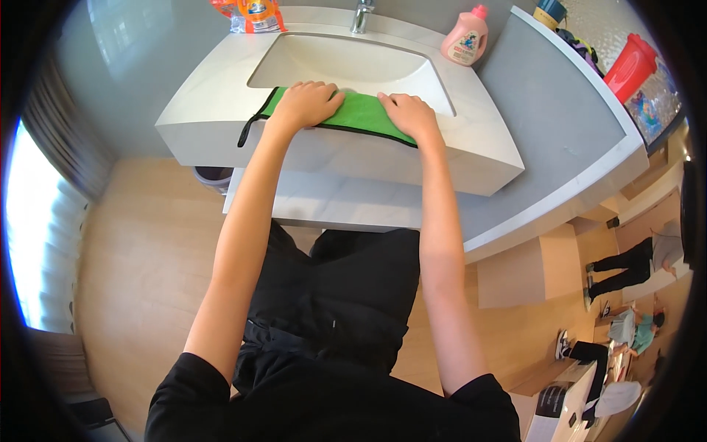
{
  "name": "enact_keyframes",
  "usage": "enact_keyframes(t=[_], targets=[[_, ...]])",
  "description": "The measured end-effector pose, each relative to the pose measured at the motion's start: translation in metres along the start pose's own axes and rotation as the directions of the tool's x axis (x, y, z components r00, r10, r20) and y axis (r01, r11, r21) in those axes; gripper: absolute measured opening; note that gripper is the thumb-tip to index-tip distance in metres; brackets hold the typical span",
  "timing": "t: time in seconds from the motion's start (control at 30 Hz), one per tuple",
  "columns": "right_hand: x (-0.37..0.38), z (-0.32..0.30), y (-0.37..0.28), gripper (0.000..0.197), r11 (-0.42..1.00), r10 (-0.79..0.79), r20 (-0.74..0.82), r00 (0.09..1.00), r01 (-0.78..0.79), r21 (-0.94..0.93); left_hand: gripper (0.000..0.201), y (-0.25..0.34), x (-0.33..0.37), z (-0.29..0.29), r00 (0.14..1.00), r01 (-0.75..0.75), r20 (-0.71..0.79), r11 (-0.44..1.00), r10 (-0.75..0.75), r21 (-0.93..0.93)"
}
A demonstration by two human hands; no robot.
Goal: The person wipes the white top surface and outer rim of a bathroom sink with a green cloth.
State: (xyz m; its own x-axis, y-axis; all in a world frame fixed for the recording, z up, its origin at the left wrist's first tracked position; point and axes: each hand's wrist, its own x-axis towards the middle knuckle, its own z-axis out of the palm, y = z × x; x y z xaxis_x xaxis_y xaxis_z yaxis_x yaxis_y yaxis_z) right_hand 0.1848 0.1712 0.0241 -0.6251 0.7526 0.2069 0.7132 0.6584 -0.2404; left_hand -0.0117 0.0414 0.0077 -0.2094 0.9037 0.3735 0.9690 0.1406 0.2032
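A green cloth [359,112] with black edging lies folded along the front rim of the white sink counter [213,101]. Its black hanging loop [244,133] dangles over the counter's front at the left. My left hand [308,104] is on the cloth's left part, fingers bent over it and thumb pointing inward. On the right end sits my right hand [409,116], closed over the cloth in the same way. Both sets of fingertips are partly hidden. Behind the cloth is the white basin [342,59], with a chrome faucet [361,16] at its back.
An orange detergent bag [254,16] stands at the counter's back left, a pink detergent bottle [467,37] at its back right. A grey partition [556,110] rises on the right. Below the counter is a bin [213,177]. Several people are far off at right.
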Motion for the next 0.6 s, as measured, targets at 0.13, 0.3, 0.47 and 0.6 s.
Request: enact_keyframes(t=[0.13, 0.3, 0.47, 0.6], targets=[[-0.016, 0.001, -0.005, 0.050, 0.999, -0.051, -0.104, 0.993, 0.052, 0.006, 0.040, 0.004, -0.009, 0.000, 0.997, -0.020, -0.068, 0.998, 0.024, 0.061], [-0.033, 0.008, -0.004, 0.044, 0.996, -0.090, -0.206, 0.974, 0.093, 0.003, 0.039, 0.008, -0.024, 0.005, 0.973, -0.077, -0.212, 0.994, 0.093, 0.083], [-0.062, 0.032, -0.003, 0.042, 0.960, -0.277, -0.550, 0.788, 0.243, -0.136, 0.041, 0.019, -0.055, 0.008, 0.903, -0.133, -0.393, 0.983, 0.172, 0.125], [-0.102, 0.034, -0.013, 0.045, 0.953, -0.300, -0.565, 0.769, 0.274, -0.132, 0.046, 0.038, -0.098, 0.000, 0.901, -0.128, -0.401, 0.984, 0.167, 0.121]])
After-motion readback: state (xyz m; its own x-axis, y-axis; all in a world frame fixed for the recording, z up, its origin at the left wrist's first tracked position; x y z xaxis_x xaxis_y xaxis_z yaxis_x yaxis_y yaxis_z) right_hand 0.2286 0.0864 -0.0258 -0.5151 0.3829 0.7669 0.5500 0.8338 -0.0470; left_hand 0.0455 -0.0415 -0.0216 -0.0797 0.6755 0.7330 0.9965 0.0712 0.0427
